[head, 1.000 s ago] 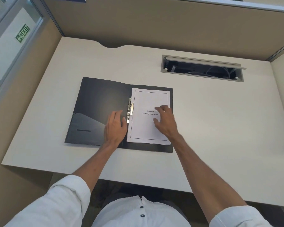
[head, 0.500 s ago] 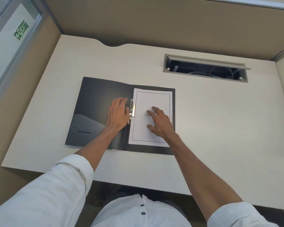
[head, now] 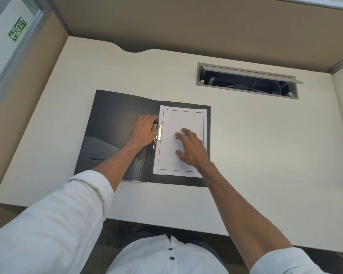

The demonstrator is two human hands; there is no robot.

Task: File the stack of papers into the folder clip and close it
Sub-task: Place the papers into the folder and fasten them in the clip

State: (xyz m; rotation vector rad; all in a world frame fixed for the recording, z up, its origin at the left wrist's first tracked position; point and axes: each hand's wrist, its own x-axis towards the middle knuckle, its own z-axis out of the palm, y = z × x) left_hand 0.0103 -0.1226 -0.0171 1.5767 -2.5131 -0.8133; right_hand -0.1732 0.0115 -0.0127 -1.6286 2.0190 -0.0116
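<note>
Pressing flat: right hand (head: 192,150) on papers (head: 183,119)

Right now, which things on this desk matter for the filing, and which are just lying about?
Job:
folder, open
stack of papers, under right hand
metal clip, at left hand

Not part of it:
cable hatch
exit sign

A white desk (head: 246,145) fills a beige-partitioned cubicle (head: 186,22); an open cable tray (head: 246,81) sits far right; a green exit sign (head: 17,29) shows through left glass.
</note>
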